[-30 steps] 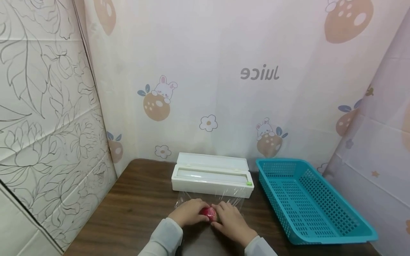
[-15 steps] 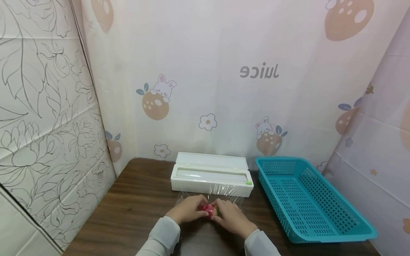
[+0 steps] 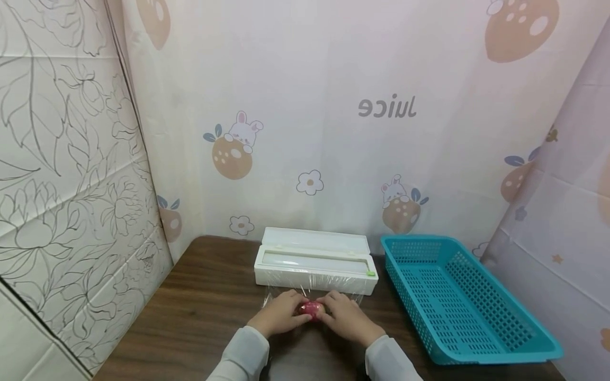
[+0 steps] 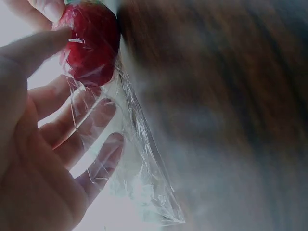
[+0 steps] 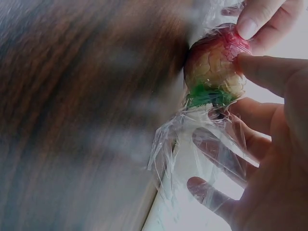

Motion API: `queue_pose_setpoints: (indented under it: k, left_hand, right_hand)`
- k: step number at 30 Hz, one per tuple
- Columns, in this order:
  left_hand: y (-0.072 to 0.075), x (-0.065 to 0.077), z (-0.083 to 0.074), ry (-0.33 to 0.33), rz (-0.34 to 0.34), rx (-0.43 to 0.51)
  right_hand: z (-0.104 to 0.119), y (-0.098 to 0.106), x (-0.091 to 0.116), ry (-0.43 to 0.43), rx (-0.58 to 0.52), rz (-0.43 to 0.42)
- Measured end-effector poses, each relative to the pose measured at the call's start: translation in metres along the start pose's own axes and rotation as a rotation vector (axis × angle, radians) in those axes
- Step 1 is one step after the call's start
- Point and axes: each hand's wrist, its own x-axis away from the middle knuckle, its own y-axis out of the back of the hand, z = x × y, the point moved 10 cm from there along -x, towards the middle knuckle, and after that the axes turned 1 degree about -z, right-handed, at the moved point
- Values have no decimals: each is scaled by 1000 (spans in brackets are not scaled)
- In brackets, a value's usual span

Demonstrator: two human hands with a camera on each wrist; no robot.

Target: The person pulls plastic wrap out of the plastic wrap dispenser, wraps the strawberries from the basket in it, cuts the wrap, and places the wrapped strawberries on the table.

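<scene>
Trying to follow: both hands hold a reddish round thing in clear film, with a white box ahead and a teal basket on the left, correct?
Not left: the head view shows the teal basket on the right. The left hand and right hand hold the reddish round thing in clear film, with the white box ahead.

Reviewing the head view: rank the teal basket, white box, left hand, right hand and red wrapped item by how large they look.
1. Teal basket
2. White box
3. Left hand and right hand: too alike to rank
4. Red wrapped item, partly hidden
</scene>
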Motion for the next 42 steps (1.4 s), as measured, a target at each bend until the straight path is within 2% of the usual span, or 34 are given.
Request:
queue_pose_setpoints:
  k: [5,8,15,24,30,39,42]
  left_hand:
    - [5,0,-1,-7,-38,-67]
    - [4,0,-1,2,-29,-67]
    - [6,-3,6,56,-35,29]
    - [3,-2,9,52,-30,25]
    - [2,-2,12,67,-42,-6]
    - [1,-3,13,76,-40,-53]
    - [1,0,12,66,-40,-39]
  right_hand:
    - [-2,0,-2,-22,30,-8]
    - [-4,-2,-3,-36,6,-10]
    - [-5,2,-2,-33,-30,-81]
    - [17,11,8,84,95,-193]
    - [16,1,5,70,108,-124]
    - [12,3,0,24,126,-117]
    - [11,3,-1,17,131,-112]
